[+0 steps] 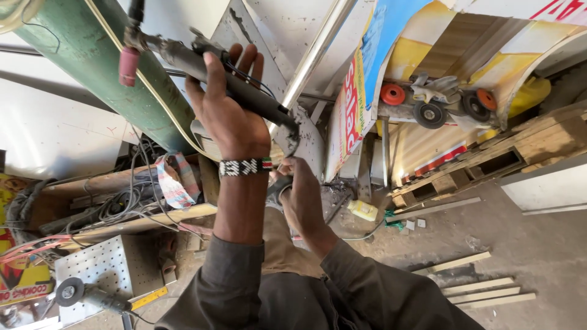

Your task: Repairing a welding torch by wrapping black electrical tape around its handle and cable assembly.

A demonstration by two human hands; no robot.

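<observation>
My left hand (227, 104) is raised and wrapped around the dark handle of a welding torch (202, 67), whose pink nozzle (129, 65) points down at the upper left. A beaded black-and-white wristband (244, 167) sits on that wrist. Lower down, my right hand (298, 189) grips the torch's dark cable (280, 190) just below the handle's end. Both arms wear dark grey sleeves. A green gas cylinder (104, 67) leans behind the torch.
An angle grinder (85, 294) lies on a perforated metal plate (98, 266) at lower left, beside tangled cables (122, 201). A shiny steel tube (315, 52) runs up the middle. Wooden pallets (501, 159), a wheeled tool (437, 101) and loose wood strips (483, 290) lie right.
</observation>
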